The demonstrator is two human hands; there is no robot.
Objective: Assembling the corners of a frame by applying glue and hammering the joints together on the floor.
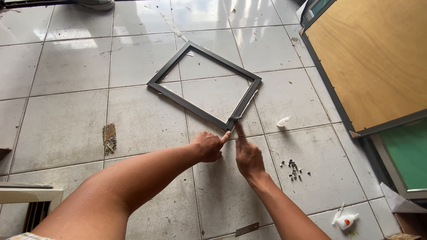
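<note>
A dark square frame [204, 84] is laid flat on the tiled floor [66, 66], and both hands are brought to its nearest corner. The left hand [208, 146] is curled loosely, its forefinger stretched out so that the tip is pressed against the outside of that corner; nothing is pinched in this grip. The right hand [248, 155] is set just beside it, with a finger extended up onto the corner joint; whether something small is held under it cannot be told. The joint would best be kept closed by pressing steadily from both sides, with the frame kept flat on the floor so the mitred ends are not shifted. A heap of small dark fasteners [293, 169] lies to the right of the right hand, a glue bottle [347, 221] below them, and a large board-backed frame [373, 62] further right.
</note>
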